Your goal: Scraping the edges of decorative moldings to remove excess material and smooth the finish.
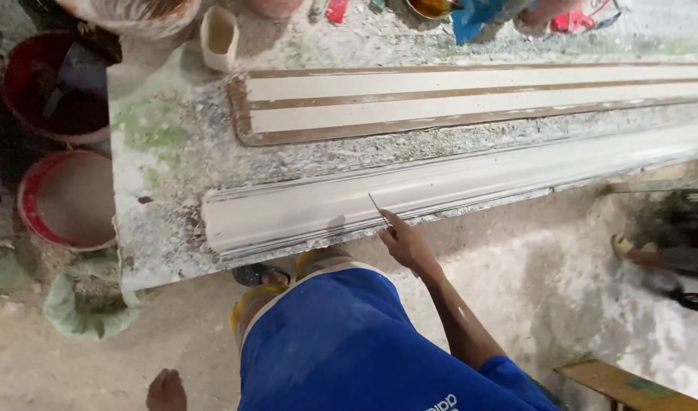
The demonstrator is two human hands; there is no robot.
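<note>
Head view, looking down over a blue shirt (341, 342) at a plaster-spattered desk (158, 144).

Thing in work: a long white plaster cornice moulding (303, 213), lying along the near edge of the desk, its left end squared off near the desk's left side, the rest running off to the right and far. Surface looks smooth and wet-white; stepped ridges run along its near edge.

Right hand (406, 243): fingers pinched around a thin metal blade (378, 209), tip touching the moulding's near face about midway along the visible length. Grip is closed on the tool.

Left hand (166, 392): low at the near left, below desk level, well apart from the moulding. Only the back shows; cannot tell whether the fingers are curled or loose, and nothing is seen in it.

Beyond the moulding: a flat long mould tray (246, 114) with two white strips between brown rails. Red buckets (63, 202) on the floor at left; a small white cup (218, 38) at the far edge.

Judgement: the step in hand looks like trimming or scoring the profile with the blade. The next move would call for a steady, shallow angle and light pressure along the ridge, so the soft edge is not gouged.
</note>
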